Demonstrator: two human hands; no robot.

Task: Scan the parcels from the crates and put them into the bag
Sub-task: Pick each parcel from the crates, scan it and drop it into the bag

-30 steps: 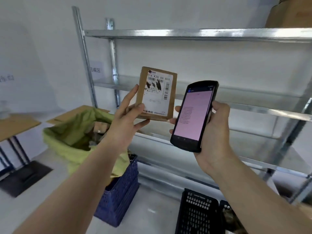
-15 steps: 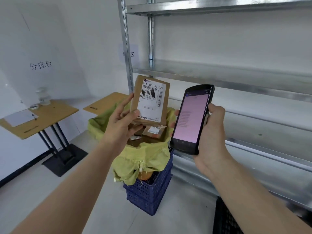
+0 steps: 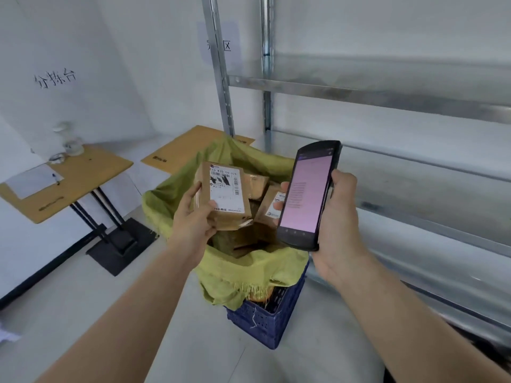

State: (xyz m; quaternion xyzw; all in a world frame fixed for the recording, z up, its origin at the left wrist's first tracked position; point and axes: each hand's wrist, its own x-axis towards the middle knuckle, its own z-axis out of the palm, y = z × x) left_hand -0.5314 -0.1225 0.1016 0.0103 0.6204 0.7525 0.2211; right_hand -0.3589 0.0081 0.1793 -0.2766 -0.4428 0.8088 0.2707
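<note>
Lowering is the change on record: half a second ago the small brown cardboard parcel with a white shipping label [image 3: 224, 199] was held up at chest height beside the scanner; it now hangs directly over the mouth of the yellow-green woven bag [image 3: 249, 275]. In my judgement the scan is complete and the drop into the bag is the step in hand.

Proceeding from the left, a wooden-topped table on black legs [image 3: 83, 183] stands against the wall, carrying a sheet of paper. The left hand [image 3: 193, 217] reaches forward on an extended arm, fingers and thumb clamped on the parcel's lower left edge, label facing up and toward the camera. The bag stands in a dark blue plastic crate [image 3: 265, 319] and already holds several brown parcels. The right hand [image 3: 337, 225] is wrapped around a black handheld scanner with a lit pink screen [image 3: 307, 197], held upright to the right of the bag. Grey metal shelving [image 3: 387, 92] runs behind.
</note>
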